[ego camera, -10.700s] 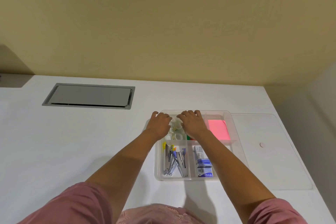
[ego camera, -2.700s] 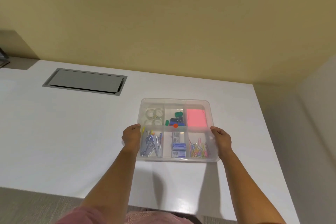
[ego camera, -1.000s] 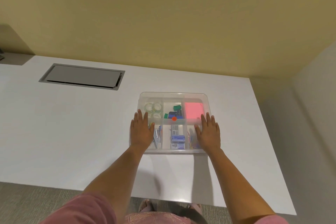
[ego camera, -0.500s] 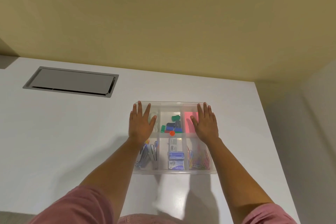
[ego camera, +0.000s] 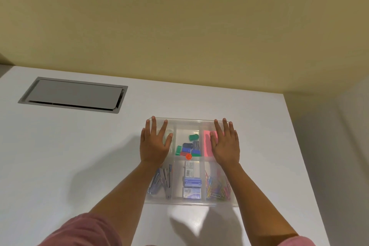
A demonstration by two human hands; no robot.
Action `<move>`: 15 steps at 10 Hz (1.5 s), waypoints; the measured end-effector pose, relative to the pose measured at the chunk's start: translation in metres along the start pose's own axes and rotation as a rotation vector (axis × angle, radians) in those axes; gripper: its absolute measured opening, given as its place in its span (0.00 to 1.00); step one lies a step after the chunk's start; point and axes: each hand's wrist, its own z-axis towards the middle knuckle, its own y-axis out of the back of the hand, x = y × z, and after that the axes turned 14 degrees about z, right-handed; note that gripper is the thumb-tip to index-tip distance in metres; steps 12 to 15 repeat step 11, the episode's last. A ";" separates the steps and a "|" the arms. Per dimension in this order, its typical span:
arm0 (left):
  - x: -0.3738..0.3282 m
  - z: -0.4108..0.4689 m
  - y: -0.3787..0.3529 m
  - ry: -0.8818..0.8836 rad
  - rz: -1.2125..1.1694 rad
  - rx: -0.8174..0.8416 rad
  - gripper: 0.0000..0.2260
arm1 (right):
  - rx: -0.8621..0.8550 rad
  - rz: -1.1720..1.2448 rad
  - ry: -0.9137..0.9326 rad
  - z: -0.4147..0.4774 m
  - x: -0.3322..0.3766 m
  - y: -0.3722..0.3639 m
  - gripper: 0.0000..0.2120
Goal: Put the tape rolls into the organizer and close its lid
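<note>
The clear plastic organizer [ego camera: 189,202] sits on the white table with its transparent lid [ego camera: 187,124] lying on top. My left hand [ego camera: 154,144] rests flat, fingers spread, on the lid over the far left compartment. The tape rolls [ego camera: 169,133] lie in that compartment, mostly hidden under this hand. My right hand [ego camera: 225,144] rests flat on the lid over the far right compartment, above the pink sticky notes [ego camera: 207,144]. Neither hand holds anything.
Other compartments hold coloured clips [ego camera: 188,148], staplers [ego camera: 161,181], staple boxes [ego camera: 191,183] and paper clips [ego camera: 216,185]. A grey cable hatch [ego camera: 73,95] is set into the table at the far left. The table's right edge [ego camera: 297,146] runs close to the organizer, with a wall behind.
Both hands have slid from the near compartments to the far end of the lid and stay flat on it. Before that, they set the lid onto the organizer.
</note>
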 end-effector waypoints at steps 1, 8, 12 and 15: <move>0.000 0.001 0.000 0.006 0.017 -0.002 0.32 | 0.001 -0.010 -0.001 0.000 -0.001 -0.001 0.43; -0.029 -0.030 0.001 -0.193 -0.001 0.144 0.53 | 0.217 0.015 0.034 -0.030 0.014 -0.010 0.59; -0.034 -0.023 0.035 -0.217 0.003 0.049 0.54 | 0.087 0.016 0.117 -0.022 0.028 0.023 0.53; -0.034 -0.023 0.035 -0.217 0.003 0.049 0.54 | 0.087 0.016 0.117 -0.022 0.028 0.023 0.53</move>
